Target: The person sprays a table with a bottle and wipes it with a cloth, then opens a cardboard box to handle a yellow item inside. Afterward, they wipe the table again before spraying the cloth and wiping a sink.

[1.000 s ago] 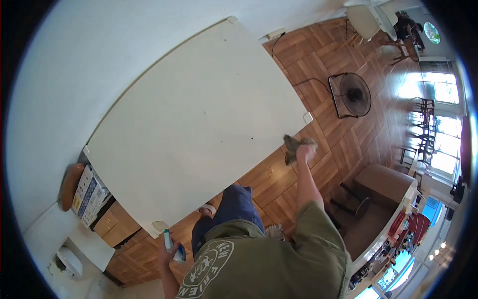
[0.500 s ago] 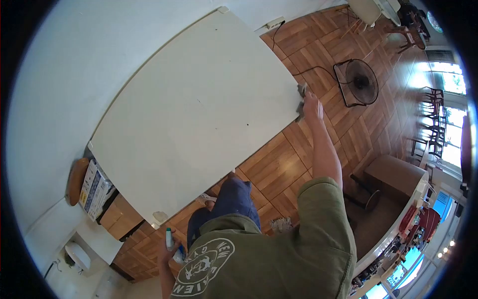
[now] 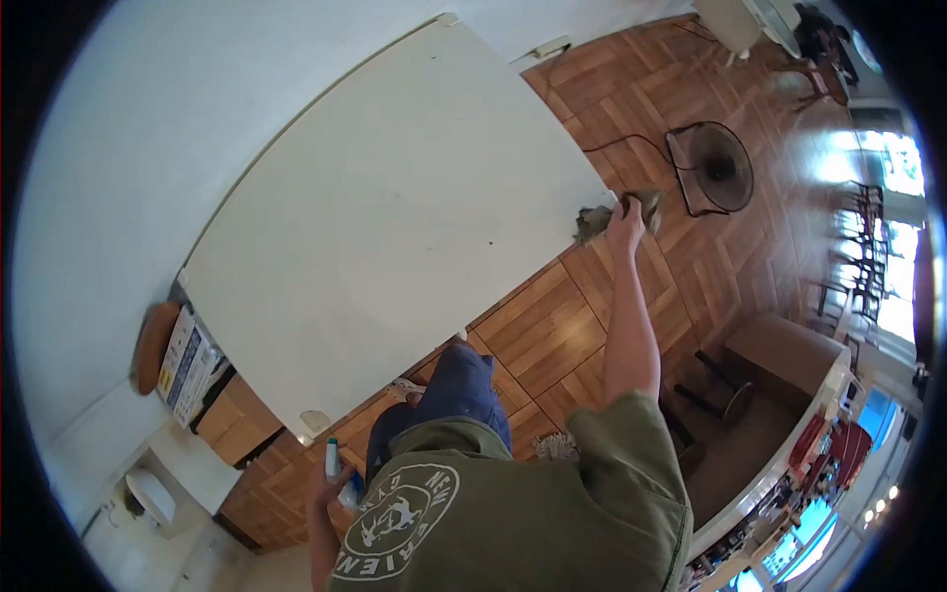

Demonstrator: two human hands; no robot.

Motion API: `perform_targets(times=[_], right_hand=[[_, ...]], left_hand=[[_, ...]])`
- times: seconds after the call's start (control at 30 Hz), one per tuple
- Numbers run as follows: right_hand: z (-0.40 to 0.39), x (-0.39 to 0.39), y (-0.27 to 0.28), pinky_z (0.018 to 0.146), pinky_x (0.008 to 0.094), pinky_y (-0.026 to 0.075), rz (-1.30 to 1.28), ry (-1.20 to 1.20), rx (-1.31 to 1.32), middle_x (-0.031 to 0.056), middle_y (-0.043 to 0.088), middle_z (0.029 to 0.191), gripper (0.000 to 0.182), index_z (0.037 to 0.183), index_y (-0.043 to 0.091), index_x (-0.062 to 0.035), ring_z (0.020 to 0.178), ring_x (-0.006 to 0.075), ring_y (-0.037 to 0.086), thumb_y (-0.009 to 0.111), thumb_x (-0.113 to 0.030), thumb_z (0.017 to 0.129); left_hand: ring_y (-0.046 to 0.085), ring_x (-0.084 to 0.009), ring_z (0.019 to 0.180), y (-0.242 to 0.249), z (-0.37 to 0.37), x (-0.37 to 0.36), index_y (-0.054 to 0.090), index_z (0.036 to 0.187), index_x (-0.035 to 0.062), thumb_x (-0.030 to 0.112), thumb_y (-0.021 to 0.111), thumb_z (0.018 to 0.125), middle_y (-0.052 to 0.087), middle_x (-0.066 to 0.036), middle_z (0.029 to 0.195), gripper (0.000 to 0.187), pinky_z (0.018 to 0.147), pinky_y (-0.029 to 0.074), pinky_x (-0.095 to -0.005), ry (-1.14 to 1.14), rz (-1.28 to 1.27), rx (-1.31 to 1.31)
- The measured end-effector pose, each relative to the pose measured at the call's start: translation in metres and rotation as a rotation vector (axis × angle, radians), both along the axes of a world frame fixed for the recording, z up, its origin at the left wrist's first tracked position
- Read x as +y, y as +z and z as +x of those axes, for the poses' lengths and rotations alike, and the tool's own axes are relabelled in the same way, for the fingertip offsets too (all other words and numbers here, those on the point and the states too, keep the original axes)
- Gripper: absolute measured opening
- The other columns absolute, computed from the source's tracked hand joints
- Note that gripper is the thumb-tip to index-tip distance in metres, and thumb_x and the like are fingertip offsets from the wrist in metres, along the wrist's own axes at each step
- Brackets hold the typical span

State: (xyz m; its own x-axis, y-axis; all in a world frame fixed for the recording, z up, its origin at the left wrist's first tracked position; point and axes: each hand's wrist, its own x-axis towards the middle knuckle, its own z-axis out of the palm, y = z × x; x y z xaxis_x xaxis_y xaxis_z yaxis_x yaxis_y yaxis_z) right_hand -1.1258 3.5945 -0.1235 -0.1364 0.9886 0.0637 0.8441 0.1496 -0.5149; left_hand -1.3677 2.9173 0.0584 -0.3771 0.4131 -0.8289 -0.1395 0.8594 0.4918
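A large white table top (image 3: 375, 197) lies below me. At its right corner my right hand (image 3: 625, 225) is closed on a grey-green cloth (image 3: 594, 223); part of the cloth lies on the table's corner and part hangs past the edge. Low on the left, beside the table's near edge, my left hand (image 3: 329, 485) is wrapped round a bottle with a green top (image 3: 332, 456). The bottle's lower part is partly hidden by the fingers.
A floor fan (image 3: 718, 168) stands on the wooden floor right of the table, its cable running toward the table. Boxes (image 3: 237, 419) are at the left end. A brown sofa (image 3: 755, 405) and a cluttered counter are at the lower right.
My right hand has shifted slightly down the frame at the corner, and the cloth is now more spread out on both sides of it. My left hand has moved slightly left with the bottle.
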Motion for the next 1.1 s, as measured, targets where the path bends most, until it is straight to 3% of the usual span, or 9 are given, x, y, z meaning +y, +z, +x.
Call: perform_targets(times=[0.2,0.33,0.4,0.43,0.47,0.63,0.77,0.97,1.1], right_hand=[[-0.048,-0.105,-0.028,0.088,0.0448,0.049,0.0,0.227,-0.27,0.023,0.049,0.134,0.049,0.138,0.04,0.0014,0.111,0.0407,0.055,0.05,-0.004,0.091],[-0.097,-0.282,-0.024,0.085,0.0409,0.052,-0.123,0.566,-0.485,0.0187,0.06,0.119,0.044,0.133,0.049,-0.0004,0.106,0.0338,0.061,0.051,-0.007,0.09],[-0.094,-0.368,-0.059,0.08,0.0418,0.054,-0.013,1.136,-0.209,0.017,0.063,0.113,0.04,0.127,0.054,-0.0005,0.104,0.0326,0.063,0.053,-0.012,0.089],[-0.128,-0.406,-0.014,0.081,0.0427,0.053,-0.407,1.286,-0.296,0.0182,0.065,0.108,0.033,0.121,0.058,-0.0004,0.105,0.0342,0.062,0.052,-0.014,0.091],[-0.142,-0.443,-0.01,0.08,0.042,0.053,-0.71,1.27,0.137,0.019,0.063,0.108,0.029,0.117,0.058,-0.0006,0.102,0.0358,0.062,0.05,-0.016,0.094],[-0.228,-0.548,0.077,0.076,0.0365,0.051,-1.281,1.432,0.438,0.0145,0.058,0.103,0.028,0.111,0.056,-0.0004,0.085,0.0293,0.061,0.051,-0.025,0.099],[-0.258,-0.585,0.156,0.073,0.0358,0.049,-1.715,1.241,0.27,0.0069,0.057,0.098,0.033,0.106,0.055,-0.0023,0.083,0.0165,0.058,0.053,-0.034,0.1],[-0.224,-0.718,0.124,0.082,0.0332,0.049,-1.097,1.619,0.034,0.0107,0.062,0.101,0.033,0.116,0.056,-0.0009,0.094,0.0186,0.059,0.064,-0.018,0.089],[-0.158,-0.829,0.139,0.081,0.0317,0.049,-1.103,1.755,0.002,0.0099,0.063,0.1,0.029,0.113,0.058,-0.0016,0.094,0.0175,0.06,0.062,-0.012,0.087]], left_hand=[[0.061,-0.013,0.077,-0.024,0.006,-0.058,0.051,0.136,0.0105,0.02,0.076,0.082,0.062,-0.002,0.082,0.06,0.073,0.05,-0.031,0.093,-0.029,0.061],[0.062,-0.0159,0.077,-0.022,0.043,-0.083,0.05,0.137,0.0131,0.019,0.076,0.081,0.063,-0.003,0.083,0.062,0.074,0.051,-0.033,0.214,0.032,0.161],[0.062,-0.0166,0.077,0.006,0.053,-0.076,0.05,0.137,0.0129,0.018,0.076,0.081,0.063,-0.004,0.083,0.062,0.073,0.051,-0.0335,0.268,0.056,0.193],[0.063,-0.0169,0.077,0.015,0.057,-0.079,0.05,0.137,0.0128,0.017,0.075,0.081,0.064,-0.004,0.083,0.061,0.073,0.052,-0.0338,0.281,0.077,0.206],[0.063,-0.0167,0.077,0.014,0.066,-0.091,0.05,0.137,0.0121,0.017,0.075,0.081,0.064,-0.004,0.083,0.061,0.073,0.052,-0.0335,0.358,0.112,0.226],[0.062,-0.0139,0.078,0.013,0.111,-0.152,0.051,0.135,0.0075,0.016,0.075,0.083,0.063,-0.003,0.083,0.058,0.072,0.051,-0.0311,0.674,0.219,0.326],[0.06,-0.0112,0.081,0.017,0.162,-0.192,0.051,0.133,0.0055,0.014,0.073,0.085,0.061,-0.001,0.087,0.053,0.073,0.05,-0.0287,0.986,0.353,0.426],[0.058,-0.0134,0.098,-0.013,0.251,-0.274,0.043,0.137,0.0039,0.011,0.069,0.089,0.059,-0.005,0.106,0.055,0.082,0.049,-0.0289,1.214,0.554,0.597],[0.052,-0.02,0.114,-0.002,0.278,-0.339,0.03,0.148,0.0044,0.009,0.068,0.086,0.054,-0.01,0.122,0.073,0.093,0.046,-0.0324,1.127,0.575,0.794]])
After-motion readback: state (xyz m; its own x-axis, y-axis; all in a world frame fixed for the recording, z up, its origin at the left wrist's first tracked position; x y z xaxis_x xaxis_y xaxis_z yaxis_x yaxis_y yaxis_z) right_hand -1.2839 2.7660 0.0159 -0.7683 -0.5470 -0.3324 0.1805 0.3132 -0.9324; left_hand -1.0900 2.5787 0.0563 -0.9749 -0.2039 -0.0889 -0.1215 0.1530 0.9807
